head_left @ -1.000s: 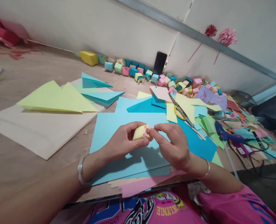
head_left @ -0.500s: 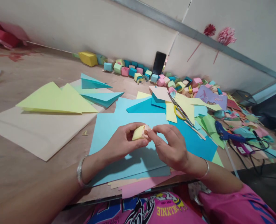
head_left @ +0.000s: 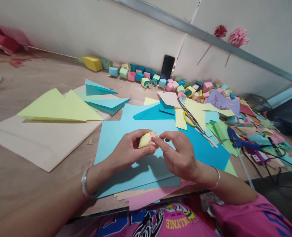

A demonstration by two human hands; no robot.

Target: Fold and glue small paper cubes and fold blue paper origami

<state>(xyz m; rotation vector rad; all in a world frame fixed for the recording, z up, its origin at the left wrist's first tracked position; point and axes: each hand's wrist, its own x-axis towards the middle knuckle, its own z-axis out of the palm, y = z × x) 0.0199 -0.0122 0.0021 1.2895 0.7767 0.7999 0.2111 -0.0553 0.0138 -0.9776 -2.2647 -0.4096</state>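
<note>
Flanking right hand [head_left: 179,154]: scissors [head_left: 190,118]; perhaps glue-gun [head_left: 237,141]

Fingers of the left hand [head_left: 124,154] and right hand [head_left: 181,158] cover most of the small folded paper piece [head_left: 145,141] pinched between them; I cannot make out its folds. Both hands hide the middle of the light-blue sheet [head_left: 111,138]. Whether the scissors [head_left: 189,119] lie over or under the yellow strips [head_left: 199,112] I cannot tell. The cord of the glue gun [head_left: 238,142] runs off my right edge; the bottom edge cuts the shirt print [head_left: 170,223]. The paper cubes [head_left: 146,75] by the wall are too small for me to read, and hide the foot of the phone [head_left: 167,65].
</note>
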